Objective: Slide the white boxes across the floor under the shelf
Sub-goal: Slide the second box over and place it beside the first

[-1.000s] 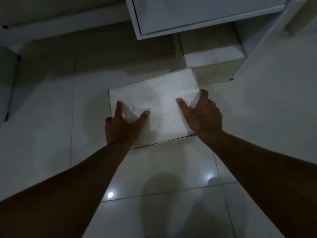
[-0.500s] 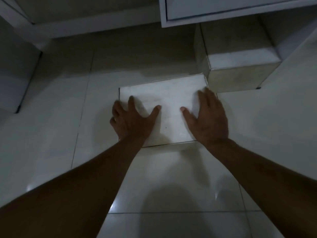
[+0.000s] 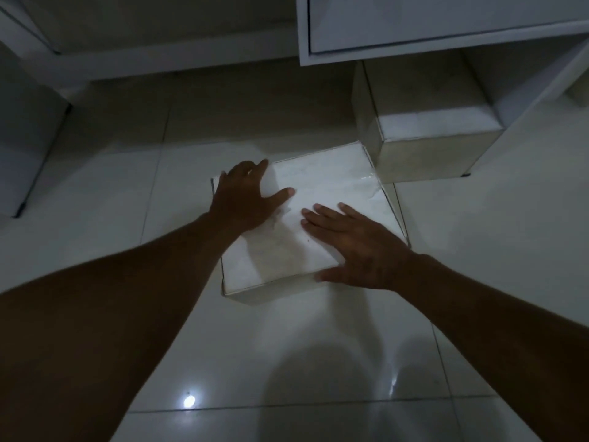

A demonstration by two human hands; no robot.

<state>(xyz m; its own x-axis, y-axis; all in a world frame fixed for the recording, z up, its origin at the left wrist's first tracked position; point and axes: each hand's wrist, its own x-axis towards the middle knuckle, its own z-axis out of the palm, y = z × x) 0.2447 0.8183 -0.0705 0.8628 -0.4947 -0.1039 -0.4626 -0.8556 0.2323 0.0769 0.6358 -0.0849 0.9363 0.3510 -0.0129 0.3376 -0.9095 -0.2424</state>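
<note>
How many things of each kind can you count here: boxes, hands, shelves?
Boxes: 2, the flat box and the tall box
Hands: 2, left hand and right hand
Shelves: 1, the shelf
Total: 5

Dim room, glossy white tiled floor (image 3: 287, 362), white cabinet (image 3: 446, 23) above

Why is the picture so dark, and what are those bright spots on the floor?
Head view: the room is dim and grainy; the glossy white tiled floor mirrors small lamp glints, and a soft shadow lies below the flat white cardboard box. The wide lens bows the white shelf unit's edges.
</note>
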